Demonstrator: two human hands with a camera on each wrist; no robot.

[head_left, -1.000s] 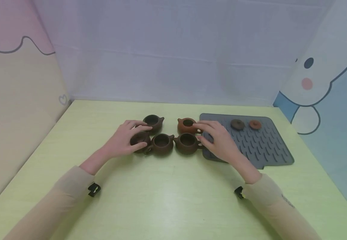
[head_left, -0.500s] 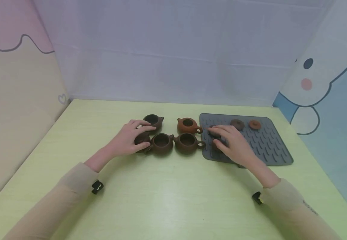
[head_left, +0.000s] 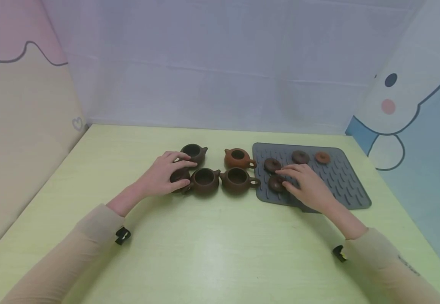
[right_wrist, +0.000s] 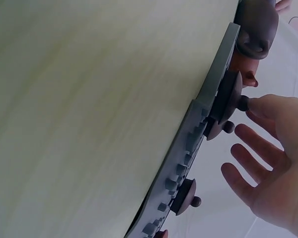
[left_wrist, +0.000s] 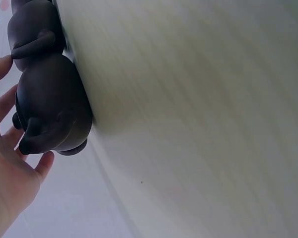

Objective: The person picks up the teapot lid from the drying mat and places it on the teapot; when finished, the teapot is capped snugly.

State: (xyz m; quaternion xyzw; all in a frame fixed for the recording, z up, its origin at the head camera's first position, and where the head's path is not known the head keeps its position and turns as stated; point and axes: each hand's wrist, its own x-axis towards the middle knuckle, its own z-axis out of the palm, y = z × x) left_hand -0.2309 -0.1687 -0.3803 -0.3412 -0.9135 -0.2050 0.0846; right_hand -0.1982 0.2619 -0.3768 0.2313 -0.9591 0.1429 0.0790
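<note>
My left hand point(head_left: 163, 173) lies around the leftmost dark brown teapot point(left_wrist: 54, 104), fingers behind it and thumb in front. A round knob stands on that teapot's lid point(left_wrist: 19, 116), so it is covered. The left thumb reaches the handle of the neighbouring dark teapot point(head_left: 205, 182). My right hand point(head_left: 311, 185) hovers over the grey ridged mat, its fingers spread. Its thumb tip is right at the knob of a dark brown lid point(head_left: 276, 183), and the index fingertip reaches beside a second dark lid point(head_left: 272, 164). Both lids rest on the mat.
A lidless dark teapot point(head_left: 236, 181) stands right of the middle, with a lidless reddish one point(head_left: 237, 158) behind. Another dark teapot point(head_left: 197, 156) is at the back left. The grey mat point(head_left: 357, 198) also bears a dark lid point(head_left: 300, 157) and a reddish lid point(head_left: 322, 158).
My right hand has moved right, from the teapot handles to over the mat, and two dark lids now show beside its fingertips. The left hand has shifted slightly right around its teapot.
</note>
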